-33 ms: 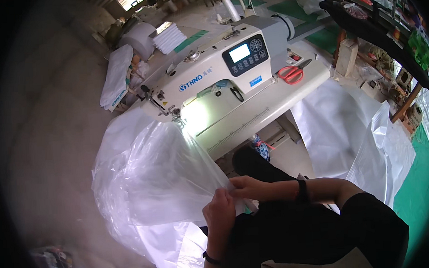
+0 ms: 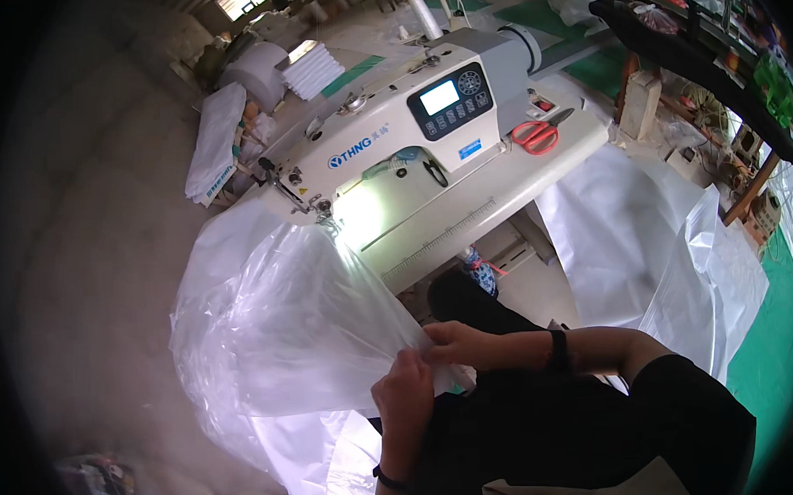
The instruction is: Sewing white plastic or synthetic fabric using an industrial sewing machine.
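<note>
A large translucent plastic sheet (image 2: 275,334) drapes from under the needle end of a white sewing machine (image 2: 381,132) down toward my lap. Both hands pinch its edge near my knee. My left hand (image 2: 404,392) is closed on the sheet, its knuckles up. Right beside it, my right hand (image 2: 460,344) grips the same edge with thumb and fingers together, the two hands touching or nearly so. Light from the machine's lamp falls on the sheet by the needle. My fingertips are partly hidden by the folds.
Red-handled scissors (image 2: 536,136) lie on the right end of the machine bed. More plastic sheeting (image 2: 611,236) hangs at the right. A dark rack (image 2: 710,61) with clutter stands at the far right. Folded white stacks (image 2: 311,70) and a large roll (image 2: 256,76) sit behind.
</note>
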The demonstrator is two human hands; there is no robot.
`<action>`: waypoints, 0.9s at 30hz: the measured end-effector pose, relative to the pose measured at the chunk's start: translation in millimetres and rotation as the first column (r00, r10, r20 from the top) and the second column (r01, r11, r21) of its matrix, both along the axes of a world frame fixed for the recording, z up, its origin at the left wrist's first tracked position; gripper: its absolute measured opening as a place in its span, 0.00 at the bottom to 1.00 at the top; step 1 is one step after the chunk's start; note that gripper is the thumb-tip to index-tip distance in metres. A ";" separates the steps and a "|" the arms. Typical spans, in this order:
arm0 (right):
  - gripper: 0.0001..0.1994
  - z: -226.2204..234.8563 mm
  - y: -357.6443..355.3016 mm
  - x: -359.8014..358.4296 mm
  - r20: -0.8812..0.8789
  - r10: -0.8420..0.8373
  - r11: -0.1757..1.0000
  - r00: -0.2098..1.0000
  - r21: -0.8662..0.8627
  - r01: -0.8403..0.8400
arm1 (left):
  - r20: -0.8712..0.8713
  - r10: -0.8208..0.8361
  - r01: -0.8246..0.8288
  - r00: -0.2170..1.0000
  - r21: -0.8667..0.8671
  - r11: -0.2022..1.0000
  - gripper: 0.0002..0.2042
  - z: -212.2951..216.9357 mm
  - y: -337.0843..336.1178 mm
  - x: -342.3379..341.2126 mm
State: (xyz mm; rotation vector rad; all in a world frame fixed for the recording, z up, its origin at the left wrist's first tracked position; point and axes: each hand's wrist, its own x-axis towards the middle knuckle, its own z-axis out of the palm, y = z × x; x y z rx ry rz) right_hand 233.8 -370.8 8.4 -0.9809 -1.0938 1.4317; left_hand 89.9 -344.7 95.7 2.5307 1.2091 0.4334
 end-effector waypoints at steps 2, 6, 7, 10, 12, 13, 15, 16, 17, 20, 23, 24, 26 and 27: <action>0.11 12.1 -9.5 4.1 -0.088 0.002 1.000 0.996 0.001 -0.002 | -0.038 0.002 -0.001 0.999 0.008 1.000 0.06 7.6 -10.3 -2.3; 0.13 12.3 -17.2 1.4 -0.222 -0.010 0.997 0.975 -0.075 -0.007 | 0.027 -0.009 0.009 1.000 -0.009 1.000 0.06 14.1 -31.1 -1.3; 0.13 10.0 -18.7 0.7 -0.222 -0.004 0.998 0.975 -0.068 -0.012 | -0.025 -0.024 0.025 0.999 0.010 1.000 0.06 13.9 -35.7 -0.4; 0.12 2.7 -23.3 -3.1 -0.253 -0.038 0.997 0.967 -0.075 0.020 | -0.050 -0.082 0.088 0.995 0.127 0.988 0.05 9.7 -46.1 -0.7; 0.11 3.9 -25.7 -6.7 -0.283 -0.056 0.998 0.957 0.004 0.060 | -0.027 -0.130 0.133 0.991 0.224 0.966 0.04 6.9 -49.2 1.2; 0.11 6.4 -29.7 -6.0 -0.280 -0.053 0.998 0.959 0.008 0.058 | -0.002 -0.212 0.197 0.977 0.377 0.905 0.03 7.1 -48.8 4.5; 0.09 13.3 -38.2 -2.0 -0.258 -0.094 0.996 0.962 -0.018 0.092 | 0.011 -0.297 0.247 0.955 0.526 0.814 0.04 3.1 -50.8 6.9; 0.09 10.0 -39.2 0.7 -0.255 -0.094 0.996 0.962 -0.013 0.093 | 0.027 -0.304 0.251 0.952 0.499 0.830 0.04 -0.8 -52.2 7.2; 0.12 3.6 -38.8 4.2 -0.270 -0.057 0.998 0.961 -0.050 0.045 | 0.044 -0.312 0.256 0.949 0.470 0.845 0.04 -5.1 -53.3 7.2; 0.15 2.5 -41.8 8.3 -0.332 -0.007 0.995 0.943 -0.097 -0.027 | -0.120 -0.293 0.316 0.949 0.379 0.870 0.04 -19.0 -56.9 -0.2; 0.14 15.4 -46.0 4.1 -0.258 -0.012 0.994 0.966 -0.107 -0.016 | -0.060 -0.326 0.325 0.944 0.351 0.878 0.04 -25.5 -57.0 -6.3; 0.14 19.7 -46.4 -0.5 -0.137 -0.032 0.995 0.990 -0.098 0.018 | -0.062 -0.306 0.308 0.950 0.355 0.883 0.04 -26.4 -57.6 -9.4; 0.12 13.2 -49.2 2.3 0.002 -0.056 0.998 0.998 -0.031 0.056 | -0.119 -0.434 0.448 0.893 0.311 0.838 0.05 -24.4 -57.1 -17.4; 0.10 9.2 -49.5 4.3 0.134 -0.112 0.993 0.985 0.043 0.107 | -0.048 -0.473 0.468 0.880 0.263 0.844 0.06 -24.0 -56.0 -22.6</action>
